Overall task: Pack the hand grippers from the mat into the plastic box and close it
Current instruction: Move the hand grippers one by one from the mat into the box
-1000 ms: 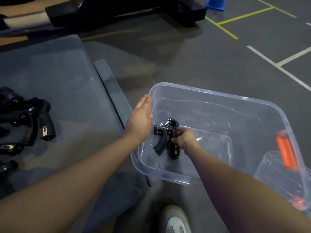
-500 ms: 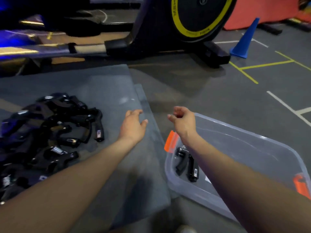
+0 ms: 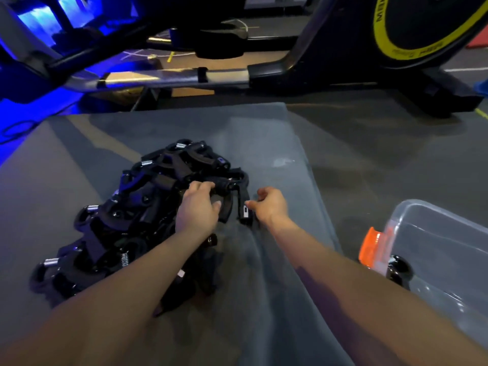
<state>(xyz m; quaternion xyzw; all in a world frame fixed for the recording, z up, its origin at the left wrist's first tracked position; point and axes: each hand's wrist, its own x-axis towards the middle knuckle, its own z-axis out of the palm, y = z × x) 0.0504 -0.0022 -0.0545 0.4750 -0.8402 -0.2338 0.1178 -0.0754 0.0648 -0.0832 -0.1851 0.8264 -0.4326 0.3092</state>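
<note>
Hand grippers — black, hard, springy — are gripped by curled left hand; one handle is pinched by right hand.

A dark grey gym floor stretches behind, marked with a white line at far right. An exercise bike with a yellow-ringed flywheel stands on it, and blue light glows at upper left.
</note>
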